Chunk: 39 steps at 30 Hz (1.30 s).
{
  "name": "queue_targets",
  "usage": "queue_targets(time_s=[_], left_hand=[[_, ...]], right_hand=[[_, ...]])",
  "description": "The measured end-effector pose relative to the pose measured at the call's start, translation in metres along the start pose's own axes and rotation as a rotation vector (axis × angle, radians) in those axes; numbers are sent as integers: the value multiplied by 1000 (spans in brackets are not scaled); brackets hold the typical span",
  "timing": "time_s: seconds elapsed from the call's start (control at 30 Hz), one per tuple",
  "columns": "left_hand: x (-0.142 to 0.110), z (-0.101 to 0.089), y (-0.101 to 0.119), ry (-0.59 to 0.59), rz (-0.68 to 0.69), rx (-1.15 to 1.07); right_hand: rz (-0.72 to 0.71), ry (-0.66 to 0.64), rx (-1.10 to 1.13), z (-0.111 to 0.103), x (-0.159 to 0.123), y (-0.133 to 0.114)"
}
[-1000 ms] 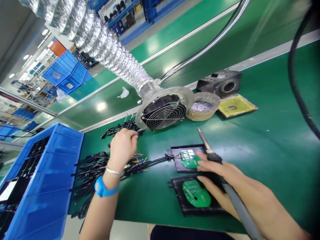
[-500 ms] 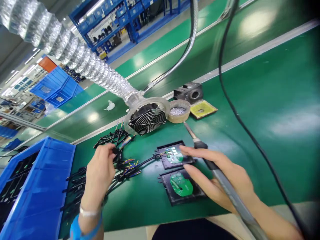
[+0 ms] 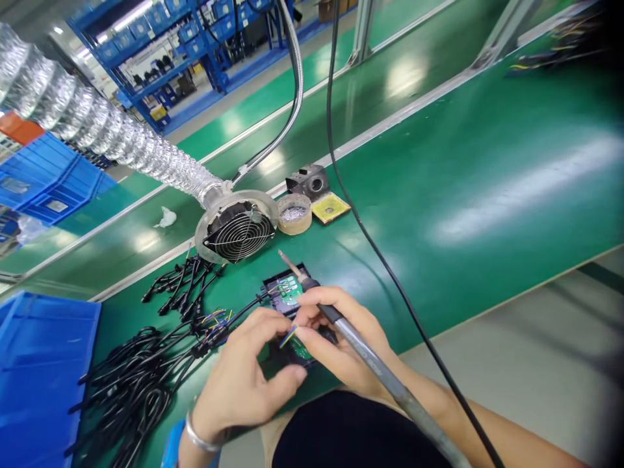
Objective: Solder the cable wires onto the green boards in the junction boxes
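Note:
My right hand (image 3: 341,331) holds a soldering iron (image 3: 370,364) by its grey handle, the tip pointing up and left. Its thumb and index finger also pinch a few thin yellow and blue wires (image 3: 288,336). My left hand (image 3: 248,370) is beside them, fingers curved with fingertips at the wires and thumb held apart. Behind the hands lies a black housing (image 3: 273,300) with a green circuit board (image 3: 288,290), a cable joined to it. A second housing with a green board (image 3: 301,348) is mostly hidden under the hands.
Black cables (image 3: 146,370) with bare coloured ends lie left, beside a blue bin (image 3: 43,377). A round fume fan (image 3: 241,234) on a silver duct (image 3: 131,143) stands behind, near a solder pot (image 3: 295,218), yellow sponge (image 3: 330,208) and iron stand (image 3: 309,182). A black cord (image 3: 375,244) hangs across the right.
My left hand has moved from the cable pile to my right hand, and coloured wires now show between them. The right hand has closed its fingers. The view has shifted right.

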<state>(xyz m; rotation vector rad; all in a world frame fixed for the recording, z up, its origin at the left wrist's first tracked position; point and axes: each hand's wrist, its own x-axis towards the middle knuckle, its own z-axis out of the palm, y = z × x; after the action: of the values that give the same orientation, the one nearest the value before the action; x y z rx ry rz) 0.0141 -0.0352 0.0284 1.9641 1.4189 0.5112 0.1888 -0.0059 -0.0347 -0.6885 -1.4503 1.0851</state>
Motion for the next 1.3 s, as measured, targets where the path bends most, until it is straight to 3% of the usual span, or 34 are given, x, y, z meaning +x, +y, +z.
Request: queue_targets(time_s=[0.27,0.4,0.6,0.7,0.87,1.03,1.1,1.23,1.3], left_hand=[[15,24,-8,65,-267,-635],[15,28,-7,160,-379,-809],[15,30,-11,343,-417,-775],[16,26,-12,237,-480,-738],[16,23,-10,-1,-546,-682],[18,30,-8,-51,-512,-682],[19,36,-9,-16,-488,-671],[22,46,-11,239,-454,-738],[24,47,-12,299,-488,-755]], right_hand=[[-68,60,15,-4,-2,-1],[-79,73,-22,-6,-6,1],[-263,27,-128,0,-15,-1],[-322,-4,-109,-4,-21,3],[-200,17,-161,-24,-24,11],[-193,-10,-206,-24,-17,9],[-183,35,-227,-19,-18,8],[-202,74,-251,-4,-27,5],[-245,55,-222,0,-32,4]])
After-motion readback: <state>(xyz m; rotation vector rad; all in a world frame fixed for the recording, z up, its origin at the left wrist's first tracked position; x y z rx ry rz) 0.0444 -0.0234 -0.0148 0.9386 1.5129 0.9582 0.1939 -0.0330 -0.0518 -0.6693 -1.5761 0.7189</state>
